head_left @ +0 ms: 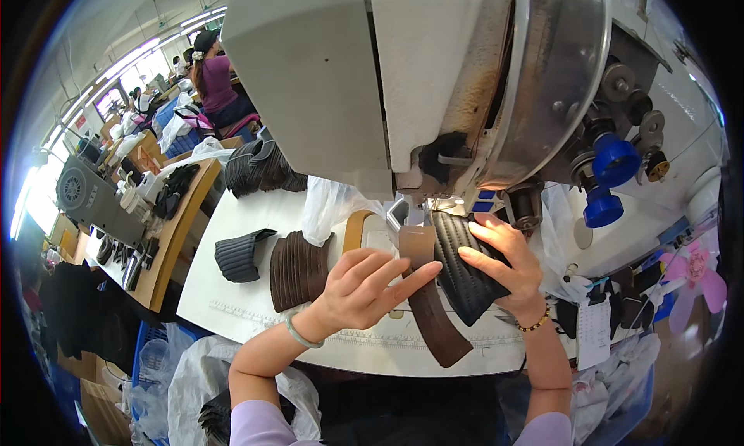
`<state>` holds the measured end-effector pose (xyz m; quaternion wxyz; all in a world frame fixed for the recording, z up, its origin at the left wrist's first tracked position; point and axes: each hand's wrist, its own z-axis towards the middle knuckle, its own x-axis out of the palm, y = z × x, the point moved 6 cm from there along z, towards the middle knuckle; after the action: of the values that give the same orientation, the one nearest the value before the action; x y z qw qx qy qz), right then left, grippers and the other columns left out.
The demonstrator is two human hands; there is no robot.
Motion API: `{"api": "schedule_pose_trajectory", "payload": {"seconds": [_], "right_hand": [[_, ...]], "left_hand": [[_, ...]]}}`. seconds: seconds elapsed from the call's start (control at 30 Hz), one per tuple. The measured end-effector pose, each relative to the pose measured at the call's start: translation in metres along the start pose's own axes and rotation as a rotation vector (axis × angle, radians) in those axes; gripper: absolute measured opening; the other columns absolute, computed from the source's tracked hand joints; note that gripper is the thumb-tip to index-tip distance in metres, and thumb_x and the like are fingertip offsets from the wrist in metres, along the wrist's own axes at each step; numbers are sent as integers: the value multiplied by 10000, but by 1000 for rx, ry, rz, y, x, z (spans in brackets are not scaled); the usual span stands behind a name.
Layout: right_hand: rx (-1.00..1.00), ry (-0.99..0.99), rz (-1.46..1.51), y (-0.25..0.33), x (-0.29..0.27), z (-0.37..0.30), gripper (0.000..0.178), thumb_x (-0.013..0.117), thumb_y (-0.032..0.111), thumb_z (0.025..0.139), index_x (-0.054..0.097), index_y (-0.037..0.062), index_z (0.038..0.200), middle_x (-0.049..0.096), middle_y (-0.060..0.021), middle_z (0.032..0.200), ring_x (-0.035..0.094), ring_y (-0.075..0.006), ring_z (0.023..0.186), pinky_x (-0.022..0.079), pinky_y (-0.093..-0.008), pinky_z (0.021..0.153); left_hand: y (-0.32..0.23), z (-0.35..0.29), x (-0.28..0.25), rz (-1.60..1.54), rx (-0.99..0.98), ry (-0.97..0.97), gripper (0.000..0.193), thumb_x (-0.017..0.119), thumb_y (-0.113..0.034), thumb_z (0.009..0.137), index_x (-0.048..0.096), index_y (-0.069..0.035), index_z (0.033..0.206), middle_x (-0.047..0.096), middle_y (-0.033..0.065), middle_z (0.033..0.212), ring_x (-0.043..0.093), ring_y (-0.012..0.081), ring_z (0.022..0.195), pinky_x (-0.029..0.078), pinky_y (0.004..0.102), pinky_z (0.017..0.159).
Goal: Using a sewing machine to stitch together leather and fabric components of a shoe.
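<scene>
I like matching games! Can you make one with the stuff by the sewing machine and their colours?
Things:
1. strip under the left hand
2. ribbed piece under the right hand
3. knobs on the machine
4. bracelet on the left wrist

Colours:
a. blue
b. pale green
c. brown
d. black

Pairs: 1-c, 2-d, 3-a, 4-b

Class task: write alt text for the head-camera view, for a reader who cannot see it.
Two bare hands, left hand and right hand, press a brown strip and a black ribbed piece flat under a large sewing machine. A stack of brown pieces lies to the left on the white table.
</scene>
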<state>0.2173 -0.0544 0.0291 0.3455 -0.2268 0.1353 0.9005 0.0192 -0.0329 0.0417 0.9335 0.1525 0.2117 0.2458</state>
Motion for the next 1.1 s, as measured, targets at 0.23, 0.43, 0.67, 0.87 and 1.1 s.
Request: {"api": "schedule_pose_trajectory", "payload": {"seconds": [0.23,0.43,0.67,0.87,1.1], "right_hand": [[-59,-3,-2,0,2,-10,463,746,257,697,713,115,1137,616,-130,1207,592,-319,1120,472,-463,956],[-78,-30,-1,-1,2,-12,422,737,239,712,722,115,1115,620,-133,1201,598,-310,1114,489,-447,951],[-65,-29,23,-2,3,-11,409,740,238,704,732,107,1091,621,-128,1182,603,-307,1096,491,-447,953],[-39,-23,26,-5,2,-12,405,749,200,693,736,114,1089,623,-112,1168,605,-303,1096,491,-424,916],[97,-54,33,-2,-1,2,332,746,136,702,741,116,1034,645,-89,1133,613,-296,1121,486,-383,923]], "left_hand": [[3,3,18,-223,-140,301,399,643,-76,764,694,-77,1161,591,137,1200,592,307,1143,512,446,1009],[6,2,18,-278,-80,372,462,586,-95,815,604,-34,1273,558,172,1254,549,319,1202,481,441,1052],[6,3,20,-275,-99,377,477,577,-75,804,596,-27,1279,552,177,1264,538,324,1218,470,441,1063],[10,12,16,-253,-119,420,472,611,-20,747,657,-76,1214,589,130,1242,574,302,1176,524,404,1002],[18,22,18,-297,-126,449,483,603,-44,740,632,-36,1222,599,148,1199,597,302,1132,540,383,948]]}}
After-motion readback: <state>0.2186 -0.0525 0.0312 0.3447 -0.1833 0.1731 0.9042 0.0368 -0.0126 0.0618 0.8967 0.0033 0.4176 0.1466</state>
